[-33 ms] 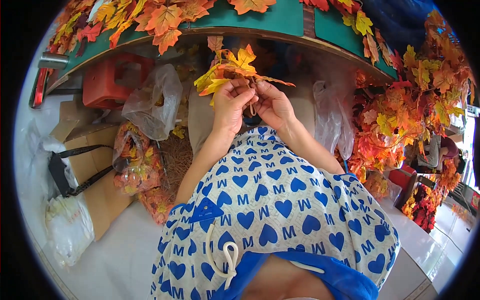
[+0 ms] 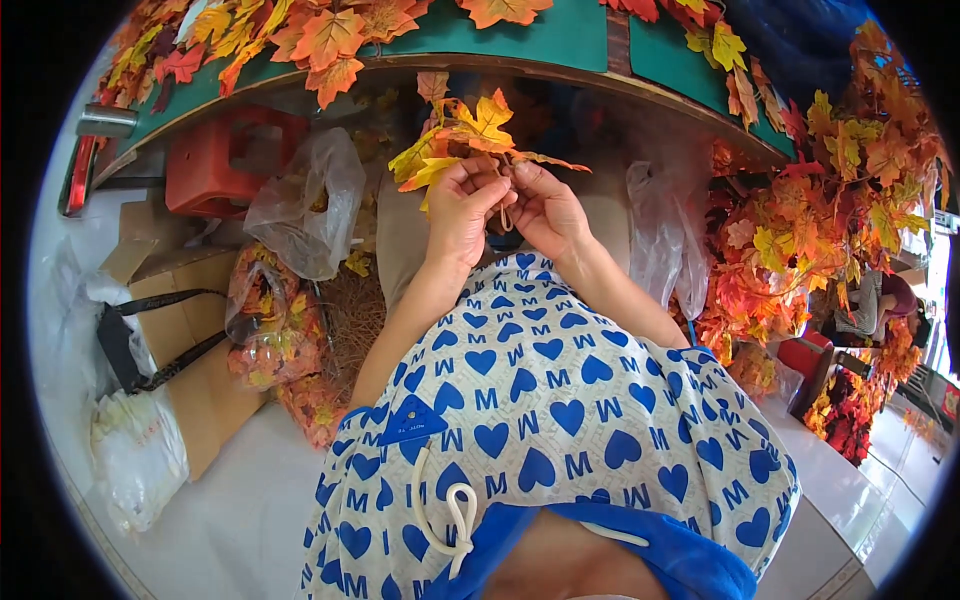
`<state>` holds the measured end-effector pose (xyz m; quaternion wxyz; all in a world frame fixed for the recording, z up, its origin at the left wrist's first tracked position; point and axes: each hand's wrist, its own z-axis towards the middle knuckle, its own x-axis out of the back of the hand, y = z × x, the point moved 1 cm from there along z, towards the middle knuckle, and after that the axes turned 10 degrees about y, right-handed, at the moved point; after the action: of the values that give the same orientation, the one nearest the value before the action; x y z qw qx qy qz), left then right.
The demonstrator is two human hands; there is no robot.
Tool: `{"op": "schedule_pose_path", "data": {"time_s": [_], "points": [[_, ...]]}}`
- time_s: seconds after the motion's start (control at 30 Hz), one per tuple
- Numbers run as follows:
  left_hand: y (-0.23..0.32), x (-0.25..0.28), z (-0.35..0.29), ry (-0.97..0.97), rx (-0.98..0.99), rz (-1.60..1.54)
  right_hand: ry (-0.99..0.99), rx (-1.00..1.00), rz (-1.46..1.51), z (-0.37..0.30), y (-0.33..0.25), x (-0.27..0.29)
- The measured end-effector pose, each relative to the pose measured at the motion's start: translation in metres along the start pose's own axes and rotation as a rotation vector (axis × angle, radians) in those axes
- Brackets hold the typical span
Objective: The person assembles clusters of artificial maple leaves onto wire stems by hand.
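Note:
Just above my lap, my left hand (image 2: 460, 215) is closed around the stems of an artificial maple leaf spray (image 2: 478, 125) with yellow and orange leaves. My right hand (image 2: 550, 212) meets it from the other side, thumb and fingers pinched on a thin brown stem (image 2: 506, 217) that bends into a small loop below the fingertips. Both sets of fingertips nearly touch. The leaves fan out beyond my knuckles, and the part of the stems inside my fingers is hidden.
A green-topped table (image 2: 490, 45) strewn with maple leaves curves ahead. A red plastic stool (image 2: 200, 170), a clear bag (image 2: 320, 205) and a cardboard box (image 2: 205, 400) stand left. Leaf garlands (image 2: 770, 240) hang at right, with a person (image 2: 875, 305) farther off.

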<state>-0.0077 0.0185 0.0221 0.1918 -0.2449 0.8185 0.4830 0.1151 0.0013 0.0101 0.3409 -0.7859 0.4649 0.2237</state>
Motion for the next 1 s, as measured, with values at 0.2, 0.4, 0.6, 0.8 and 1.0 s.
{"op": "schedule_pose_path", "data": {"time_s": [0.2, 0.4, 0.6, 0.8, 1.0], "points": [[-0.002, 0.002, 0.000, 0.005, -0.007, 0.001, 0.002, 0.075, -0.047, -0.002, 0.003, 0.001], [-0.004, 0.001, 0.002, -0.024, -0.069, 0.052, -0.010, 0.063, 0.003, 0.004, 0.003, 0.008], [-0.004, 0.003, 0.002, -0.036, -0.043, 0.063, 0.006, 0.111, -0.004, 0.001, 0.005, 0.007], [0.004, -0.007, -0.006, -0.010, 0.000, 0.009, -0.001, 0.254, -0.123, -0.006, 0.001, 0.005], [-0.003, -0.003, -0.004, -0.069, -0.009, 0.011, 0.007, 0.216, 0.006, -0.001, 0.003, 0.006]]}}
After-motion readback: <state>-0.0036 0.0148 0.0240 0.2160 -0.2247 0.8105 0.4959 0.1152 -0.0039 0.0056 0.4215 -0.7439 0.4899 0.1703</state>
